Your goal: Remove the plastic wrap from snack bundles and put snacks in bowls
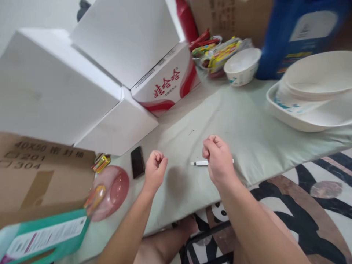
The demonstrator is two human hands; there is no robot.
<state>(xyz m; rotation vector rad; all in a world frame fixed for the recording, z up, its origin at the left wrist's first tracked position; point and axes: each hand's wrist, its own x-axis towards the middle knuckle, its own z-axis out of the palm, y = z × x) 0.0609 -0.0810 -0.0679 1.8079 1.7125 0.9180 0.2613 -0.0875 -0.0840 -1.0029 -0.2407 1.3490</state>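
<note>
Fingers (157, 156) curled closed on both hands (154, 169) (219, 160), contents unclear, slim white rod (200, 163), creased cloth (181, 146)

Here's the white pen (201, 163), slim and straight, lying crosswise on the pale cloth (198, 190), its middle hidden behind the right hand (219, 159), a dark band near its left tip, the far end peeking out right! And over by the left hand (156, 167), the phone (138, 162), dark and rectangular, lies flat, roughly lengthwise, well apart from the pen.
</note>
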